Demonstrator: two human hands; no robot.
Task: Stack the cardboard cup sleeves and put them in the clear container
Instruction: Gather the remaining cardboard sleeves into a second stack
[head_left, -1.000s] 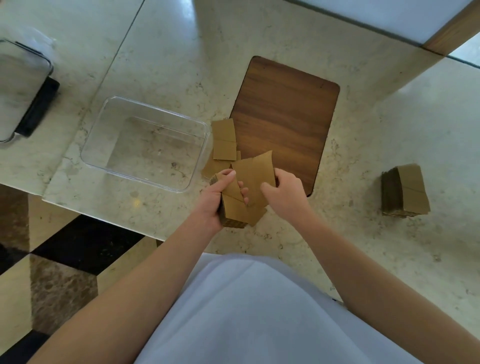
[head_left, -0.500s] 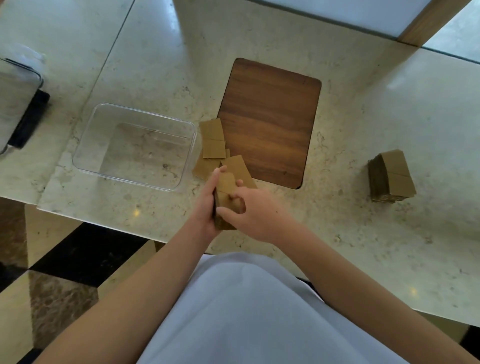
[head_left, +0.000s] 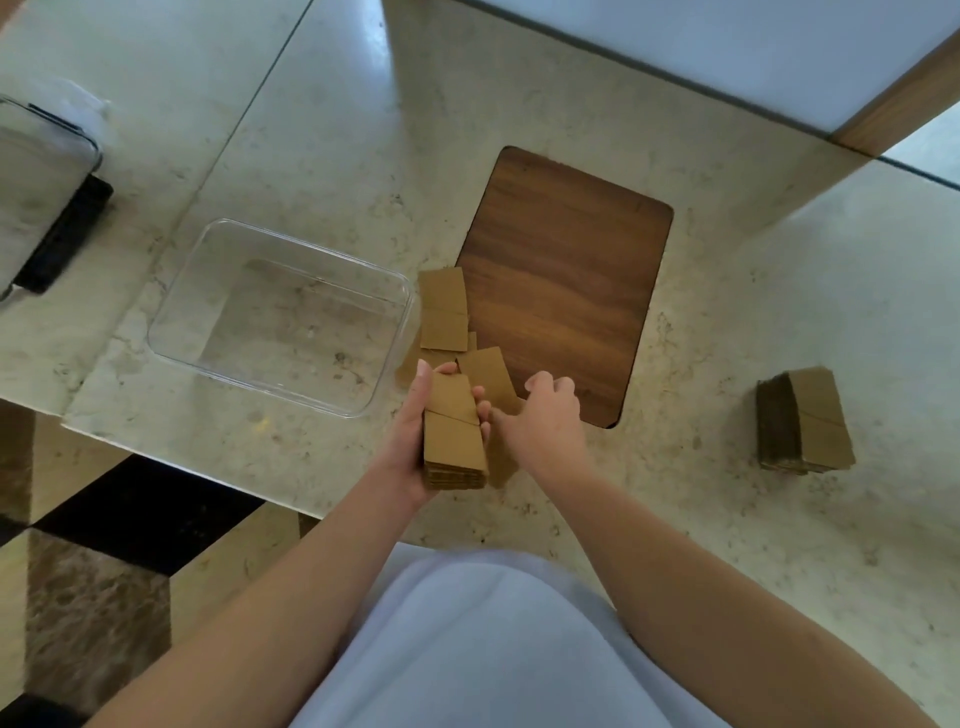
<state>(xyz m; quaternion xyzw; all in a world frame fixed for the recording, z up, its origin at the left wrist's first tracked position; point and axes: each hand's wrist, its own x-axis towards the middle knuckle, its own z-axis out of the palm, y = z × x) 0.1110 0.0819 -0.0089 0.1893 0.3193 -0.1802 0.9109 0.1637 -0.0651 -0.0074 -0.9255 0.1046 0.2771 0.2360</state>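
My left hand grips a small stack of brown cardboard cup sleeves just above the counter's near edge. My right hand is beside it to the right, fingers apart, reaching toward a loose sleeve lying flat on the counter. More loose sleeves lie beyond, between the clear container and the wooden board. The clear container stands empty to the left. A separate thick stack of sleeves sits on the counter at the right.
A dark wooden board is set into the marble counter behind the hands. A second container with a black base stands at the far left. The counter edge drops to a tiled floor at the lower left.
My right hand laid a sleeve onto the stack in my left hand, then let go and moved right toward the loose sleeves. The stack in my left hand is now squared up.
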